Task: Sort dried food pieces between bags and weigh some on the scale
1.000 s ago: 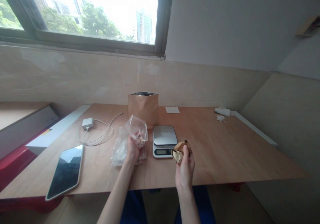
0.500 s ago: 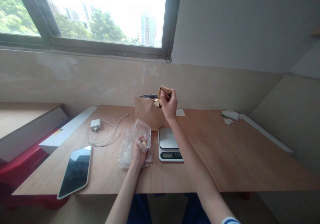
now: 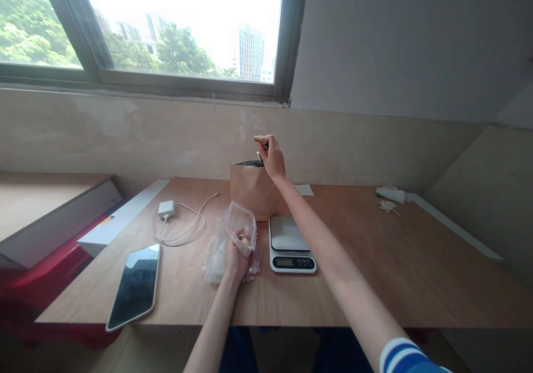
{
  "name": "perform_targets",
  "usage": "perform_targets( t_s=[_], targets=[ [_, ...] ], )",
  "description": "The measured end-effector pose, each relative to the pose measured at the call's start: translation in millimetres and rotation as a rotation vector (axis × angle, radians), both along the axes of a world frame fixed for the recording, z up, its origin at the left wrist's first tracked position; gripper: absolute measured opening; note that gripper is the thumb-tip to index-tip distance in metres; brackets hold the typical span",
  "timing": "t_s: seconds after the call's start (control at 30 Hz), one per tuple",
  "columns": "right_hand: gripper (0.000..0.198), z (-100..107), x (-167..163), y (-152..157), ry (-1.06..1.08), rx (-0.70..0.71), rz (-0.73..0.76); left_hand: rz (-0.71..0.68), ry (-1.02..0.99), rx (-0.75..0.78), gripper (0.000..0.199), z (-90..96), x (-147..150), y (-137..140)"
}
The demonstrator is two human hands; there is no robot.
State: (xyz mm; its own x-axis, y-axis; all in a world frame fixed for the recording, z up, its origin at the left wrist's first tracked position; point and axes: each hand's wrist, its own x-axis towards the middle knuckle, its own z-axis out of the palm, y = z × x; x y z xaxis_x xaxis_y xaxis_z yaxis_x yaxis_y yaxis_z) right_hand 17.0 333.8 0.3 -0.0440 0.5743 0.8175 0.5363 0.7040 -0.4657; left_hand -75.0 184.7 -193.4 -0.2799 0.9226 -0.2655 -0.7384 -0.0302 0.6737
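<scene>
Fingers of the right hand (image 3: pixel 273 159) pinch a tan piece (image 3: pixel 261 139) just above the open mouth of an upright brown pouch (image 3: pixel 249 187); the fingertip grip probably leaves the rest of the hand clear of the rim. A smaller pale bit shows below it, though whether it belongs to the same piece I cannot tell. Lower and nearer the body, the left hand (image 3: pixel 236 263) curls around the lower part of a clear bag (image 3: pixel 242 217), seemingly so that its mouth gapes upward (small tan bits show at its bottom, among the fingers). Beneath and beside that hand lies a heap of clear plastic bags (image 3: pixel 215 256), perhaps put there for easy reach. Just right of the bags sits a kitchen scale (image 3: pixel 287 234), its display facing the person, presumably for reading; the right forearm crosses over its corner. Farther left, a tablet (image 3: pixel 135 284) and a white charger (image 3: pixel 166 209) with a looped cable (image 3: pixel 200 217) lie apart from the work, and crumpled white tissue (image 3: pixel 390 195) rests at the surface's (image 3: pixel 400 267) far right.
</scene>
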Motion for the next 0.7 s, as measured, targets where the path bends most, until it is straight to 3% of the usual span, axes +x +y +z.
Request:
perform_targets(
  t_s=[0.33,0.47,0.7],
  targets=[
    [0.017,-30,0,1,-0.162,-0.122,0.112,-0.041,-0.124,0.013,0.009,-0.2,0,1],
    [0.020,-28,4,-8,-0.196,-0.159,0.179,-0.035,-0.128,0.010,0.010,3.3,0,-1],
    [0.020,-20,6,-22,-0.407,-0.173,0.155,-0.024,-0.103,-0.002,0.007,10.1,2,-4]
  ],
)
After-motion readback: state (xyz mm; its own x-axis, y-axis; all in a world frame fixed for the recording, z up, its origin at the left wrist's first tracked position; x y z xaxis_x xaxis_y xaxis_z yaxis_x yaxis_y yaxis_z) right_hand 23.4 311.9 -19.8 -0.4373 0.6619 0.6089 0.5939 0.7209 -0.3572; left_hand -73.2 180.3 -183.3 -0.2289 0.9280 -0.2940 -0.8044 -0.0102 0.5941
